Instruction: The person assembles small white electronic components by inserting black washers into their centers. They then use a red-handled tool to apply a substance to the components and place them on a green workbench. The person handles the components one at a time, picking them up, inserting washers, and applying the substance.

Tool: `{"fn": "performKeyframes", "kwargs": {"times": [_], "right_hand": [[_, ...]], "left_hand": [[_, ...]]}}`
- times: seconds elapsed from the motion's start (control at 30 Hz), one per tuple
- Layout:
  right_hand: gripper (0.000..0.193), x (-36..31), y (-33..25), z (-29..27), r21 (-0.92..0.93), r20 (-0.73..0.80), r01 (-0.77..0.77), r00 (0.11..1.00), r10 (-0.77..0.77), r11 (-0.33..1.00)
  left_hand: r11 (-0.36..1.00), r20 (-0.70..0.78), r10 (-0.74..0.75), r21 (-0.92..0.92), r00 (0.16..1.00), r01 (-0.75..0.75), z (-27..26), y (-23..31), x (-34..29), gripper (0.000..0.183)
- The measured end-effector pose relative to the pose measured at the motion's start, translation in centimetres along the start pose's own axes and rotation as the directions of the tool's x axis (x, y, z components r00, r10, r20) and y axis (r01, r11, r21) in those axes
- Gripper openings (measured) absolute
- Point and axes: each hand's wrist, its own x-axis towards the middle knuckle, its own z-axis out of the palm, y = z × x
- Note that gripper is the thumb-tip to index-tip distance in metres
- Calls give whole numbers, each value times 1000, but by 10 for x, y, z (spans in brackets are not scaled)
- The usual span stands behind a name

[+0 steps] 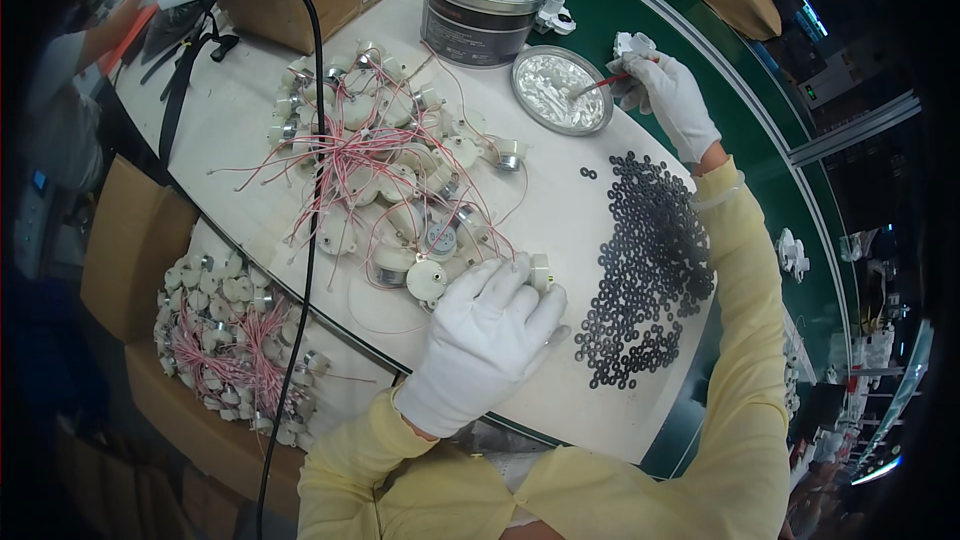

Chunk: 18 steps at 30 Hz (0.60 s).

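Observation:
My left hand, in a white glove, has its fingers closed around a small motor with a pale plastic housing; the fingers partly cover it. In my right hand, also gloved, is a thin red-handled brush. Its tip touches the white grease in a round metal lid. A white plastic part shows right at my right fingers; whether they hold it too I cannot tell. Left of my left hand lies a heap of similar motors with tangled red and white wires.
Many small black rings are spread at the right of the white tabletop. A grease tin stands at the back. A cardboard box holds more motors. A black cable crosses the view. White parts sit on the green belt.

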Motion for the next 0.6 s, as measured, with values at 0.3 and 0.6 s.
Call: {"fn": "performKeyframes", "kwargs": {"times": [0.3,0.6], "right_hand": [[33,-58,-17,-40,374,43,117,989,-143,920],[32,-155,-61,-82,359,83,180,971,-223,916]], "left_hand": [[1000,-1,19,-17,1000,-19,-1,0,0,40],[997,-44,74,14,996,-73,-2,2,4,38]]}}
